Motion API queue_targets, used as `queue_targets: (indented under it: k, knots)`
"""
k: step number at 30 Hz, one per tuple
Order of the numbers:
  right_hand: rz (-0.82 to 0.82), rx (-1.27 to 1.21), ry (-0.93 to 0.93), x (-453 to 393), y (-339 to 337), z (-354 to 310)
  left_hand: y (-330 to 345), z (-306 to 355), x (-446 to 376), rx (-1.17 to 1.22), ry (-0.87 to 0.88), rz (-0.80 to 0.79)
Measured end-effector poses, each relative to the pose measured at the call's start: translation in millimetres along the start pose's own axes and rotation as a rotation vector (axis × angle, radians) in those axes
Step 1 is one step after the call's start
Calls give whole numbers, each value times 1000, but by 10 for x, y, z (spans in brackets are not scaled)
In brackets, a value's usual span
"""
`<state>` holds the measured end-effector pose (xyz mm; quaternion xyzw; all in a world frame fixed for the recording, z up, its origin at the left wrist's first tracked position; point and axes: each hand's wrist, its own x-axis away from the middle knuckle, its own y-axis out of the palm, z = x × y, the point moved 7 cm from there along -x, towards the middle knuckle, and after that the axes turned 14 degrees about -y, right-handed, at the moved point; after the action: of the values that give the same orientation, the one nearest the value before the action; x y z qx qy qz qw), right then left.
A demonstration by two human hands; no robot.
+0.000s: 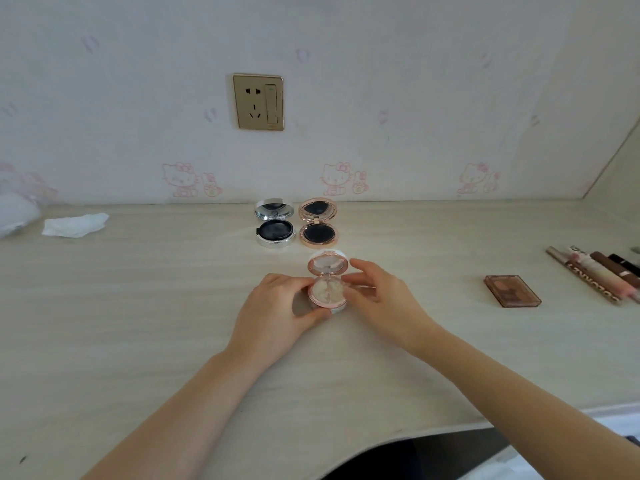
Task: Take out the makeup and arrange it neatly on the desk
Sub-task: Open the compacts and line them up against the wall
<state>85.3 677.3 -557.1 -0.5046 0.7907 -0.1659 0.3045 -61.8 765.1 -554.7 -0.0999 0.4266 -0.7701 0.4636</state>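
— What do we have in our hands?

— A small round pink compact (327,285), lid swung open and standing up toward the wall. Our left hand (277,306) grips its base from the left, fingers curled round the near edge, and our right hand (377,292) pinches the right side of it with thumb and fingertips. It sits low over the middle of the desk (138,306); we cannot tell whether it touches the surface.

— And what lies behind it?

— Two more open compacts, side by side near the wall: a silver compact (274,223) on the left and a rose-gold compact (318,220) just beside it on the right. Both have dark pans and their mirrors tilted up. The pink one we hold is just in front of the rose-gold one.

— Anything off to the right?

— A brown eyeshadow palette (512,291), closed and flat, well apart from our hands. Past it, near the desk's right edge, a row of slim makeup tubes (595,275) lies close together at a slant.

— And on the left?

— A crumpled white tissue (74,224) near the wall. Above the compacts we see a gold wall socket (258,102) on the cartoon-cat wallpaper.
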Motion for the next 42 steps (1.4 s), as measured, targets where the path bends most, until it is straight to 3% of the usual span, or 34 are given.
queue_targets:
  k: [6,22,29,36,42]
  knots:
    - [-75,185,-148,75,81,-72,55,48,-12,-2,0,9]
    - [67,148,-59,-173,-551,414,642,573,-548,-93,20,-29]
    - [66,152,-37,-418,-650,607,729,702,-768,-189,49,84]
    - [72,140,0,-655,-634,795,748,719,-793,-367,250,273]
    - [62,156,-53,-794,-575,769,749,671,-787,-390,274,249]
